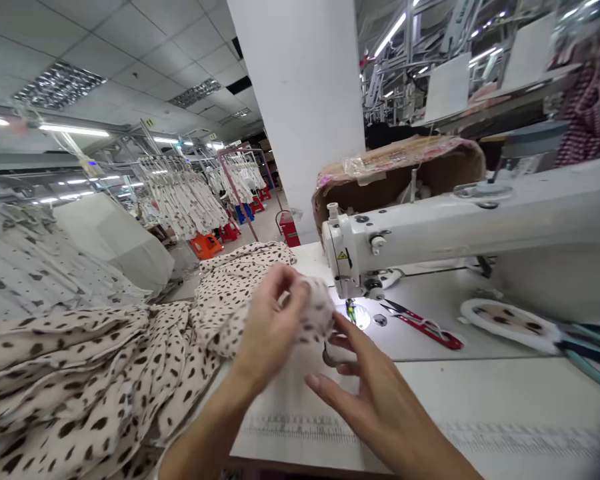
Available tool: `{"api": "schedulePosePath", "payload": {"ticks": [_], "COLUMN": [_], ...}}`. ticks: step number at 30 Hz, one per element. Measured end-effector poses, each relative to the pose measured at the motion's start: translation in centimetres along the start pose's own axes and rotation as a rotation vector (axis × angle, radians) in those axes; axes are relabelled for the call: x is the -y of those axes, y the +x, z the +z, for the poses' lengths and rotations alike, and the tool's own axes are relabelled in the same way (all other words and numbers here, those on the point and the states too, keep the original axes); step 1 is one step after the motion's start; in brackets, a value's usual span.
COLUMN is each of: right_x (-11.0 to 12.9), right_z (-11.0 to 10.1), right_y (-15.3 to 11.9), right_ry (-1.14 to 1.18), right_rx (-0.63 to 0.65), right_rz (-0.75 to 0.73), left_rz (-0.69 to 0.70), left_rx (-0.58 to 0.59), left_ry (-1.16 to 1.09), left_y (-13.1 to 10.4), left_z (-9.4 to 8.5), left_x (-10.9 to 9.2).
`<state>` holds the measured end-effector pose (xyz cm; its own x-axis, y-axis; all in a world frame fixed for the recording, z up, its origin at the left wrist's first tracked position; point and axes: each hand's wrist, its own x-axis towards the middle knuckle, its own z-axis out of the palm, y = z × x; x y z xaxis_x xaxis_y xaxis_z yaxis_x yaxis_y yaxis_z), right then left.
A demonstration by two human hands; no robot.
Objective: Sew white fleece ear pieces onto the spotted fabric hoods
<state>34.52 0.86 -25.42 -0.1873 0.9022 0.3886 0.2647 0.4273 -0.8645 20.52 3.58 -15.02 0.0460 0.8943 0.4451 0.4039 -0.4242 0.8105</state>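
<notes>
My left hand (275, 320) pinches a small white piece of fabric with dark spots (317, 310) between thumb and fingers, just in front of the sewing machine's needle area. At the fabric's right edge is my right hand (365, 380), its index finger against the cloth and its thumb apart. A pale thing with a dark curved edge (331, 355) lies in the curled fingers of that hand; its kind is unclear. The white sewing machine (430, 230) stands right behind, its presser foot (351, 310) lit. Beige spotted fabric (250, 277) spreads left of my hands.
Red-handled scissors (425, 327) lie on the machine bed. Right of them are a white-edged spotted piece (510, 323) and teal-and-black handles (593, 353). A ruler strip (520, 437) runs along the table front. Behind the machine are a cardboard box (400, 167) and a pillar (300, 100).
</notes>
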Motion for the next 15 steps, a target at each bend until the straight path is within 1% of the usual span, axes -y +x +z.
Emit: {"api": "schedulePosePath", "payload": {"ticks": [1,2,3,4,5,6,7,9,10,11,12,13,14,15], "right_x": [0.2,0.2,0.1,-0.3,-0.8,-1.4,-1.9,-2.8,-3.0,-3.0,-2.8,-2.4,-1.9,-1.4], "right_z": [0.5,0.7,0.6,0.3,-0.2,-1.0,-1.8,-3.5,-4.0,-4.4,-4.4,-4.1,-3.5,-2.7], "right_y": [0.3,0.7,1.0,1.1,1.2,1.1,0.9,0.2,-0.1,-0.5,-0.8,-1.1,-1.3,-1.5], "right_ry": [0.006,-0.017,-0.053,-0.096,-0.134,-0.157,-0.169,-0.198,-0.200,-0.176,-0.110,0.007,0.177,0.396], "right_rx": [-0.053,-0.114,-0.163,-0.207,-0.240,-0.255,-0.265,-0.293,-0.296,-0.273,-0.213,-0.117,0.002,0.130], "right_rz": [-0.002,-0.003,0.001,0.010,0.020,0.028,0.032,0.047,0.071,0.109,0.160,0.219,0.287,0.361], "left_rz": [-0.024,-0.009,0.027,0.079,0.129,0.163,0.178,0.146,0.095,0.030,-0.044,-0.122,-0.170,-0.207], "left_rx": [0.105,0.133,0.131,0.103,0.084,0.102,0.153,0.295,0.319,0.292,0.219,0.120,0.049,-0.001], "left_ry": [-0.001,0.047,0.116,0.200,0.281,0.349,0.399,0.443,0.413,0.349,0.256,0.138,0.053,-0.020], "left_y": [-1.1,-1.8,-2.2,-2.3,-2.3,-2.1,-1.9,-1.5,-1.2,-0.9,-0.4,0.1,0.7,1.5], "left_z": [1.1,1.8,2.0,1.8,1.3,0.5,-0.4,-2.1,-2.7,-3.3,-3.8,-4.2,-4.5,-4.9], "left_x": [0.1,0.1,0.2,0.3,0.5,0.8,1.1,2.2,2.9,3.8,4.6,5.4,6.1,6.5]}}
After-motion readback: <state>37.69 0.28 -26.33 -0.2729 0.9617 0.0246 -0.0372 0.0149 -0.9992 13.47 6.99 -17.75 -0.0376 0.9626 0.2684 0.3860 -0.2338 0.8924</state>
